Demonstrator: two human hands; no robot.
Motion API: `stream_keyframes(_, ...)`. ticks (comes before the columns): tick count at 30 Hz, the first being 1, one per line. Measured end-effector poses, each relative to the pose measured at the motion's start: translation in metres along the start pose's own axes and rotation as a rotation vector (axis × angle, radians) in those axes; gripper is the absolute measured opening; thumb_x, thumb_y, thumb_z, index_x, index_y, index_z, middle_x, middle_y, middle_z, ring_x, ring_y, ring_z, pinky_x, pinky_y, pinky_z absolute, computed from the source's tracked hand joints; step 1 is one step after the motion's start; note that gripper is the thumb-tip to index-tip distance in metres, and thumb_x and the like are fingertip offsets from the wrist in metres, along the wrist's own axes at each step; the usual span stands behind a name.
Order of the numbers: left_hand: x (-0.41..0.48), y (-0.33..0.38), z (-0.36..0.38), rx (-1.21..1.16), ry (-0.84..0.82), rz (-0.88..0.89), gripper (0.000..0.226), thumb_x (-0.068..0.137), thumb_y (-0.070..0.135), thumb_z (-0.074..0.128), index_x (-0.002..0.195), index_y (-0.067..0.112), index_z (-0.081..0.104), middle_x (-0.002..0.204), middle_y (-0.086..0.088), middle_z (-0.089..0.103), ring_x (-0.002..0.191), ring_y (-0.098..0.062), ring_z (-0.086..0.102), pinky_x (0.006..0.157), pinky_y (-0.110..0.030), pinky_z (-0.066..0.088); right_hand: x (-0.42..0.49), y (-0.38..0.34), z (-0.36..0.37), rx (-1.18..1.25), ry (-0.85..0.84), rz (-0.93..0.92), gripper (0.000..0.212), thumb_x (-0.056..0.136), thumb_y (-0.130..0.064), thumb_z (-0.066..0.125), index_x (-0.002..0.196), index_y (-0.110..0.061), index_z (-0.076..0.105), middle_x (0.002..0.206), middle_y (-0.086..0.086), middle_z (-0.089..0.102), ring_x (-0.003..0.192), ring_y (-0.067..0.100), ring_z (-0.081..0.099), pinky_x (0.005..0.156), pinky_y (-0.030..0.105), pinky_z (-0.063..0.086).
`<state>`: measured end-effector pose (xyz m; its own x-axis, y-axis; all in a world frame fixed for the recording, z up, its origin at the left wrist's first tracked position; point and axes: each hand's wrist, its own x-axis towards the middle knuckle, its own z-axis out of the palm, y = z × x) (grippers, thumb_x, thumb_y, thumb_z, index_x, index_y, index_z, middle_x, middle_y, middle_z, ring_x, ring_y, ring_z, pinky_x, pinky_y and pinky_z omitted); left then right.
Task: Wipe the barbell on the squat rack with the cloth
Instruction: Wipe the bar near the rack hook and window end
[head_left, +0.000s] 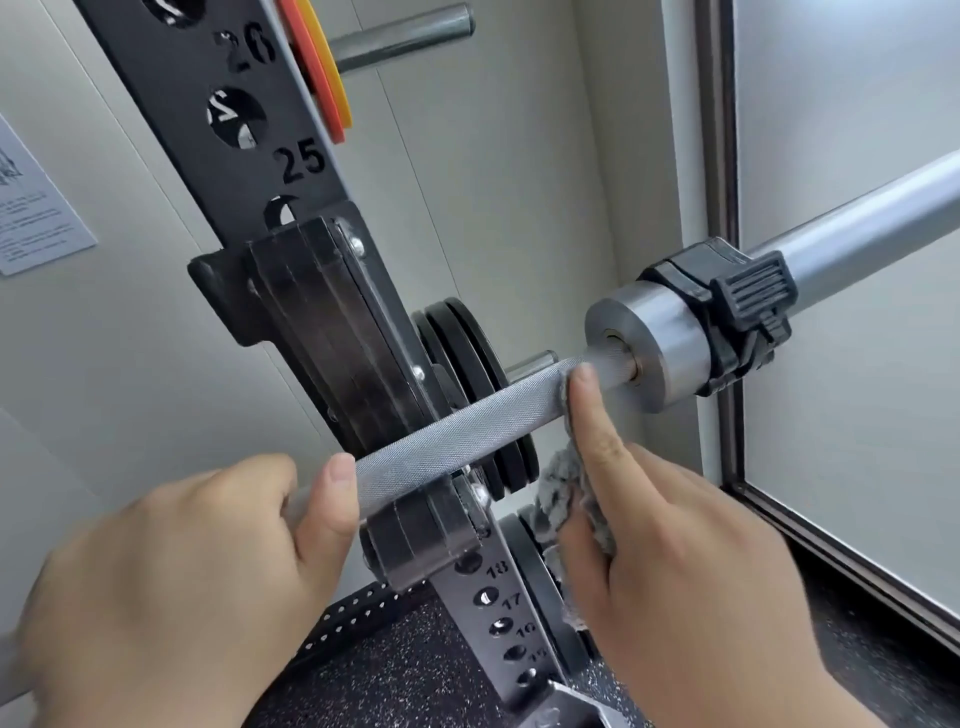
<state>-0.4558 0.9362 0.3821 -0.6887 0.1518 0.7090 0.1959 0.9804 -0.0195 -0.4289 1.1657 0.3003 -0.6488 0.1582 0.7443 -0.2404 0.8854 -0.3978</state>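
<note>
The knurled steel barbell (457, 431) lies in the black hook of the squat rack upright (332, 332) and runs from lower left to upper right, ending in a collar and a smooth sleeve (872, 218). My left hand (197, 566) grips the bar left of the hook, thumb over the top. My right hand (670, 530) holds a grey fluffy cloth (561, 488) and presses it with the forefinger against the bar just before the collar. Most of the cloth hangs under that hand.
A black clip collar (737, 306) sits on the sleeve. Black weight plates (467, 364) hang on a peg behind the bar, orange and yellow plates (322, 67) above. A frosted window with a dark frame (727, 260) stands close on the right. Speckled flooring lies below.
</note>
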Motion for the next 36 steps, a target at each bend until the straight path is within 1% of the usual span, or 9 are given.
stream_keyframes(4, 0.001, -0.003, 0.003, 0.047, 0.026, -0.005, 0.073, 0.097, 0.075, 0.014, 0.051, 0.019, 0.027, 0.041, 0.003, 0.023, 0.037, -0.028, 0.038, 0.047, -0.045, 0.047, 0.007, 0.005, -0.005, -0.011, 0.021, 0.072, 0.072, 0.086, -0.024, 0.051, 0.158, -0.021, 0.041, 0.071, -0.009, 0.057, 0.059, 0.015, 0.029, 0.049, 0.024, 0.024)
stream_keyframes(8, 0.002, -0.004, 0.004, 0.052, 0.034, 0.02, 0.067, 0.097, 0.075, 0.015, 0.054, 0.024, 0.02, 0.042, 0.005, 0.019, 0.036, -0.028, 0.036, 0.045, -0.044, 0.047, -0.003, -0.003, 0.001, 0.014, 0.011, -0.013, 0.068, 0.089, -0.023, 0.051, 0.156, -0.019, 0.043, 0.066, -0.008, 0.053, 0.053, 0.018, 0.042, 0.045, 0.028, 0.029)
stream_keyframes(12, 0.002, -0.004, 0.004, 0.06, 0.048, 0.046, 0.064, 0.098, 0.073, 0.014, 0.054, 0.026, 0.019, 0.043, 0.007, 0.017, 0.035, -0.026, 0.035, 0.044, -0.044, 0.047, 0.006, 0.005, -0.005, 0.006, 0.045, 0.121, 0.077, 0.084, -0.014, 0.062, 0.157, -0.021, 0.042, 0.07, -0.008, 0.058, 0.057, 0.017, 0.03, 0.047, 0.024, 0.026)
stream_keyframes(16, -0.001, -0.002, 0.006, 0.048, 0.096, 0.063, 0.06, 0.099, 0.069, 0.017, 0.058, 0.025, 0.016, 0.047, 0.007, 0.015, 0.037, -0.027, 0.034, 0.045, -0.043, 0.045, -0.002, -0.003, 0.004, -0.028, 0.046, 0.007, 0.07, 0.087, -0.022, 0.054, 0.156, -0.019, 0.043, 0.066, -0.007, 0.051, 0.054, 0.019, 0.039, 0.047, 0.028, 0.028)
stream_keyframes(20, -0.004, -0.002, 0.007, 0.071, 0.113, 0.057, 0.056, 0.099, 0.066, 0.02, 0.061, 0.025, 0.015, 0.051, 0.005, 0.014, 0.039, -0.029, 0.034, 0.047, -0.044, 0.043, 0.007, 0.006, -0.004, -0.031, 0.077, 0.119, 0.077, 0.082, -0.021, 0.059, 0.157, -0.024, 0.043, 0.07, -0.008, 0.052, 0.063, 0.017, 0.025, 0.05, 0.025, 0.025)
stream_keyframes(23, -0.005, -0.003, 0.009, 0.059, 0.121, 0.068, 0.055, 0.1, 0.064, 0.022, 0.061, 0.025, 0.015, 0.051, 0.004, 0.014, 0.04, -0.028, 0.032, 0.047, -0.043, 0.042, 0.004, 0.004, -0.002, 0.016, 0.132, 0.083, 0.076, 0.082, -0.017, 0.06, 0.156, -0.018, 0.043, 0.072, -0.013, 0.037, 0.064, 0.014, 0.024, 0.052, 0.025, 0.023)
stream_keyframes(27, -0.005, -0.007, 0.011, 0.056, 0.114, 0.069, 0.057, 0.099, 0.065, 0.022, 0.061, 0.024, 0.016, 0.05, 0.002, 0.015, 0.04, -0.028, 0.034, 0.047, -0.046, 0.044, -0.001, 0.006, 0.003, 0.045, 0.186, 0.041, 0.063, 0.087, -0.015, 0.062, 0.15, -0.016, 0.053, 0.069, -0.004, 0.051, 0.062, 0.015, 0.031, 0.052, 0.025, 0.028)
stream_keyframes(31, -0.006, -0.011, 0.016, 0.026, 0.095, 0.07, 0.056, 0.098, 0.067, 0.023, 0.061, 0.025, 0.014, 0.051, 0.001, 0.014, 0.042, -0.03, 0.037, 0.047, -0.049, 0.045, 0.002, 0.006, 0.006, -0.002, 0.172, -0.021, 0.057, 0.094, -0.018, 0.053, 0.151, -0.013, 0.051, 0.071, -0.004, 0.055, 0.058, 0.018, 0.043, 0.05, 0.029, 0.037)
stream_keyframes(36, -0.006, -0.018, 0.02, -0.012, 0.092, 0.07, 0.057, 0.098, 0.065, 0.026, 0.06, 0.024, 0.015, 0.051, 0.0, 0.013, 0.042, -0.029, 0.038, 0.046, -0.051, 0.043, 0.012, 0.011, -0.004, -0.092, 0.172, 0.034, 0.057, 0.091, -0.02, 0.058, 0.148, -0.02, 0.057, 0.071, -0.003, 0.057, 0.059, 0.022, 0.044, 0.054, 0.027, 0.025)
